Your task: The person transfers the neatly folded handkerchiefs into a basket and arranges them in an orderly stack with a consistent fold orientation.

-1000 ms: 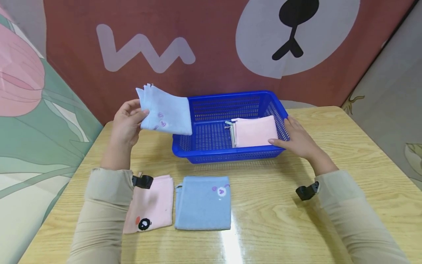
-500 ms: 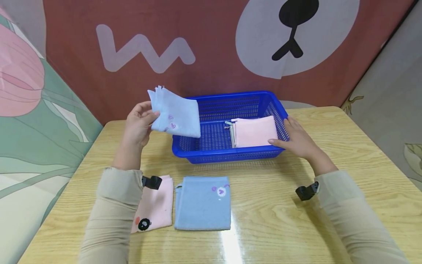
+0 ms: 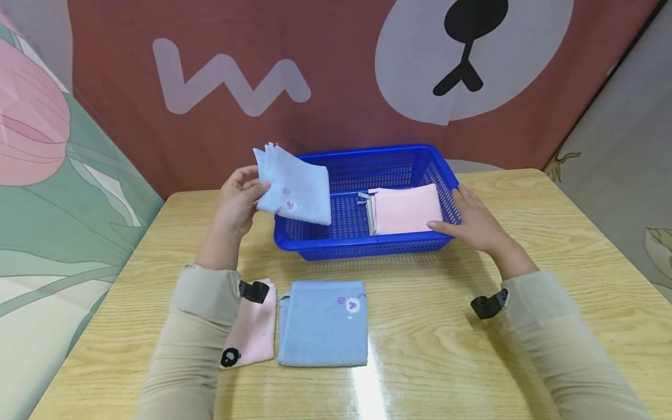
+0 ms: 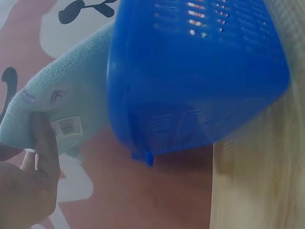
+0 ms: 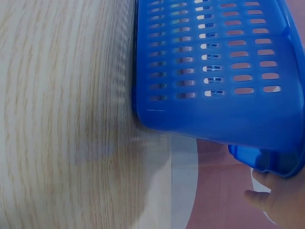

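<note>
In the head view my left hand (image 3: 240, 198) pinches a folded light blue towel (image 3: 301, 186) by its left edge, thumb in front. The towel hangs over the left end of a blue plastic basket (image 3: 367, 252). A white barcode label (image 4: 67, 127) shows on the towel in the left wrist view. My right hand (image 3: 479, 224) grips the basket's right end, with the thumb over the rim. Inside the basket, at the right, lies a folded pink towel (image 3: 408, 210), with more cloth edges showing at its left side.
On the wooden table (image 3: 430, 326), in front of the basket, lie a folded blue towel (image 3: 322, 326) and a pink towel (image 3: 257, 332), partly hidden by my left sleeve. A patterned curtain (image 3: 336, 76) hangs right behind the basket.
My left hand has carried the light blue towel rightward and slightly down, from beside the basket's left end to over its left part. The right hand and the basket have stayed put.
</note>
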`<move>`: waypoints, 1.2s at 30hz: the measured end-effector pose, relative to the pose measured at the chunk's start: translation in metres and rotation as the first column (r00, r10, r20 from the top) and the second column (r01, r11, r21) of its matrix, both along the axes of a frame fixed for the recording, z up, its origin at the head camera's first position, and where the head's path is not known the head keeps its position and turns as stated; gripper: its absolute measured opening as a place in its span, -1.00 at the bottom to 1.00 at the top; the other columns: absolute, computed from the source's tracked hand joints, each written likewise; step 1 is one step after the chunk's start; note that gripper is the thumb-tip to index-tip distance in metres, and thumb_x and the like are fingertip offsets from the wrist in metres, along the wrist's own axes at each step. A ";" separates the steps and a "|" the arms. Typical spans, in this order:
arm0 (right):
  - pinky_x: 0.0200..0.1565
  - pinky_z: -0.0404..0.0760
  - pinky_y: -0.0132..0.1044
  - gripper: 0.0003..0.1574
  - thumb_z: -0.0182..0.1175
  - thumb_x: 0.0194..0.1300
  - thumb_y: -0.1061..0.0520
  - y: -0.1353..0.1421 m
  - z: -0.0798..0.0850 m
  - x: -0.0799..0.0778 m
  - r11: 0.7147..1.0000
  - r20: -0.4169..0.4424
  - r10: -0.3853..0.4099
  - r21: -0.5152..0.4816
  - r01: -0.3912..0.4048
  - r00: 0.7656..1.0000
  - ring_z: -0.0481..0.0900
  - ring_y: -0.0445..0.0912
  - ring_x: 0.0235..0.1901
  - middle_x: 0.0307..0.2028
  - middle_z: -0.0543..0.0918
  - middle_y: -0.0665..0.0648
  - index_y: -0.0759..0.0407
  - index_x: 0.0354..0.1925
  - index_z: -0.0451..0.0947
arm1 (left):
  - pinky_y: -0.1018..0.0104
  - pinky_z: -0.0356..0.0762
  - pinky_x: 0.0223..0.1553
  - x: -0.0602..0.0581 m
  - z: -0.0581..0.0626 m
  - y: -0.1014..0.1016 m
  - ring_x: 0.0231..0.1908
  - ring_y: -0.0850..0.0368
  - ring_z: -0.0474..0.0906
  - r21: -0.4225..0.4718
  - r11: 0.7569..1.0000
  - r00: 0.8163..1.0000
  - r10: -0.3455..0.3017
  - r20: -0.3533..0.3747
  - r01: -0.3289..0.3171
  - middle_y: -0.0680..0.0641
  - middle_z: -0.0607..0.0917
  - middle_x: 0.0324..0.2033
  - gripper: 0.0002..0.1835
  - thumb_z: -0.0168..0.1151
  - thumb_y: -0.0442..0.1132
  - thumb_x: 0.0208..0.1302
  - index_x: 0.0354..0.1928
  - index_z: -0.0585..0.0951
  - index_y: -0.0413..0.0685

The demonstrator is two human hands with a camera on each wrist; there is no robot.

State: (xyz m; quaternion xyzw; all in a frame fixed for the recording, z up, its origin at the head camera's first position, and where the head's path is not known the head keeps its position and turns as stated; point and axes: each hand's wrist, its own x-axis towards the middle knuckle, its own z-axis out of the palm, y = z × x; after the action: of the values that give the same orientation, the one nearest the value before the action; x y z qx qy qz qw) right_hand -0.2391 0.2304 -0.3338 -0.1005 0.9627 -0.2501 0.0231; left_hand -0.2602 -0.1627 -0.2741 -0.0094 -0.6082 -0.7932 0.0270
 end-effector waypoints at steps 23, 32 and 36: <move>0.12 -0.28 0.14 0.26 0.01 0.04 -0.37 -0.001 0.000 0.000 1.000 0.011 -0.003 -0.003 0.003 1.000 -0.50 0.09 0.24 0.27 -0.37 0.34 0.40 0.26 -0.38 | 0.53 0.40 -0.59 -0.008 -0.013 0.021 -0.57 0.29 0.45 -0.101 0.994 0.998 -0.036 0.047 0.040 0.05 0.52 -0.51 -0.75 0.06 -0.51 0.10 -0.21 0.40 -0.05; 0.12 -0.29 0.15 0.26 0.01 0.04 -0.37 -0.001 0.000 -0.001 1.000 0.014 -0.004 -0.003 0.004 1.000 -0.50 0.09 0.24 0.27 -0.39 0.32 0.39 0.27 -0.39 | 0.51 0.42 -0.56 -0.012 -0.017 0.031 -0.56 0.29 0.46 -0.129 0.991 0.997 -0.026 0.073 0.035 0.06 0.51 -0.51 -0.69 0.04 -0.52 0.10 -0.10 0.37 -0.14; 0.12 -0.28 0.15 0.27 0.01 0.04 -0.37 -0.001 0.000 0.000 1.000 0.017 -0.005 -0.003 0.005 1.000 -0.51 0.09 0.24 0.27 -0.40 0.32 0.39 0.26 -0.39 | 0.50 0.42 -0.54 -0.015 -0.019 0.034 -0.54 0.27 0.46 -0.147 0.989 0.996 -0.020 0.083 0.032 0.05 0.50 -0.51 -0.67 0.05 -0.53 0.09 -0.08 0.37 -0.18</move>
State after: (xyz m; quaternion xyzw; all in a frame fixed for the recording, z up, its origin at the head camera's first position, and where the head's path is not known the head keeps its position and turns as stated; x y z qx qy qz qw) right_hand -0.2395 0.2296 -0.3336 -0.0959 0.9624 -0.2524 0.0303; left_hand -0.2753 -0.1287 -0.2930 0.0130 -0.6658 -0.7460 -0.0087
